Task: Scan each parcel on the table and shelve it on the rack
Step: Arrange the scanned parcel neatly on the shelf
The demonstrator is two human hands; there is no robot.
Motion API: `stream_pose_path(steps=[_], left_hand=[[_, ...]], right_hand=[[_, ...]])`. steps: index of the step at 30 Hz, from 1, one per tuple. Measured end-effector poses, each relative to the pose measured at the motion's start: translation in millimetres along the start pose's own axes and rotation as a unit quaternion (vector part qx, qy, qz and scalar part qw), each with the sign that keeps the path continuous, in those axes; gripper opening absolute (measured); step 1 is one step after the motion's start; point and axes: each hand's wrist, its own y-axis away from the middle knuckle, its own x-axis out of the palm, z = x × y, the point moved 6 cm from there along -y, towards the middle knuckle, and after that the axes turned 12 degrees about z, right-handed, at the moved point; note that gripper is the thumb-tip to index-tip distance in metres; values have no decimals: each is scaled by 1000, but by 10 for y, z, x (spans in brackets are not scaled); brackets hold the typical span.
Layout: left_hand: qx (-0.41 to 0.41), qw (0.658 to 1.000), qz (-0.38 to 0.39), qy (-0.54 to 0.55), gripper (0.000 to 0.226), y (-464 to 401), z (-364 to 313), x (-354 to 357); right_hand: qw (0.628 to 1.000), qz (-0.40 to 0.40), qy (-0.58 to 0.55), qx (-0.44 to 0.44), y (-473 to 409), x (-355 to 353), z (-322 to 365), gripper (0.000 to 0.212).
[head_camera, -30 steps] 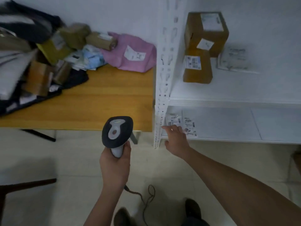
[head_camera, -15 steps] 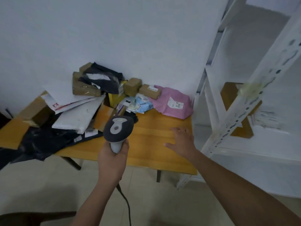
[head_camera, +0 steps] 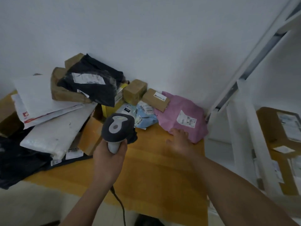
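Nearest, the left hand [head_camera: 108,158] grips the scanner [head_camera: 117,128]. The right hand [head_camera: 180,141], fingers spread, touches the pink parcel [head_camera: 180,116] at two o'clock on the counter [head_camera: 156,176]. Likely pickup step: next, grasp it, label facing scanner.

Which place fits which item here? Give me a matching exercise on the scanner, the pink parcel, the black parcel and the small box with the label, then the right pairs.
Things:
1. scanner
2. pink parcel
3. black parcel
4. small labelled box

Places:
A. on top of the pile at the left of the table
B. under the fingertips of the right hand
C. gripped in the left hand
D. lying across the far edge of the pink parcel

Pairs: 1-C, 2-B, 3-A, 4-D
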Motion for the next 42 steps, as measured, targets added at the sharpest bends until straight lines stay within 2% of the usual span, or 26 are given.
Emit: stream_pose_path(steps=[3,6,11,14,19,27,30,35,37,39,41,42], left_hand=[[-26,999,18,-18,31,-407,98,173],[-45,998,29,-33,29,-679,212,296],[-74,996,35,-36,28,-896,329,390],[-71,996,39,-48,30,-928,335,399],[-60,995,66,-49,30,-822,309,386],[-24,993,112,-41,28,-379,265,303],[-16,991,130,-26,30,-190,282,294],[1,987,162,-13,31,80,293,379],[6,986,168,-14,33,181,280,419],[7,985,172,-17,36,279,275,451],[-5,986,165,-25,38,357,294,476],[-14,987,157,-27,38,388,316,487]], right_hand=[[998,38,-14,42,-517,75,-260,56],[994,52,-42,87,-827,149,-479,66],[990,87,-53,102,-1038,327,-721,73],[992,92,-23,88,-1034,458,-850,78],[992,87,-43,82,-649,593,-858,82],[984,136,-85,81,196,1109,-875,77],[983,149,-62,87,563,1345,-889,75],[980,192,39,21,1040,1587,-923,65],[975,215,61,-8,1097,1583,-989,54],[985,172,3,5,1090,1503,-1082,36],[990,31,-113,73,1069,1342,-1239,29],[980,-39,-159,115,1085,1267,-1309,34]])
